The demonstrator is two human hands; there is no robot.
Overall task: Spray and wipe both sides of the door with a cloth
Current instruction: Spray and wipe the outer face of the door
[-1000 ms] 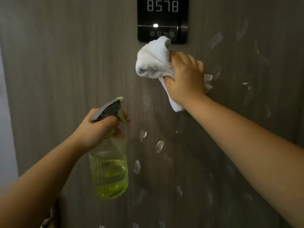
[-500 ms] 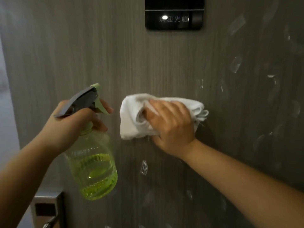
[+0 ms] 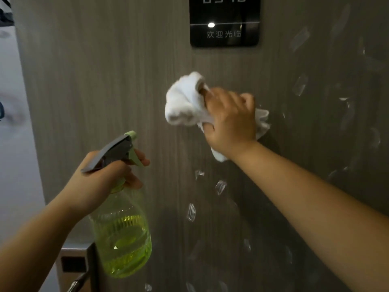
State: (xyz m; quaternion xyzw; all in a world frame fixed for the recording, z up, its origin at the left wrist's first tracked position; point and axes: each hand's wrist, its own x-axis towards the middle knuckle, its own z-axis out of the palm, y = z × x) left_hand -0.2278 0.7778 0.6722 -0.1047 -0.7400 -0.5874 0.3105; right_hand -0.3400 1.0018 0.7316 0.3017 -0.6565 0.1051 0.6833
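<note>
Fingers (image 3: 223, 100) of the right hand (image 3: 230, 121) clench the white cloth (image 3: 183, 104), pressing it flat on the wet door (image 3: 126, 81) below the number plaque (image 3: 224, 22); left hand (image 3: 99, 182) grips the spray bottle (image 3: 122, 234) aside, ready to re-spray.

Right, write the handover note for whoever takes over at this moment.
Left hand: shut on the spray bottle, part full of yellow-green liquid, held off the door.
Right hand: presses the white cloth flat on the grey door, below the black number panel.
Done: this face is sprayed, wiping is under way.
Left: wet streaks below and right of the cloth; the other side of the door, not in view.
</note>
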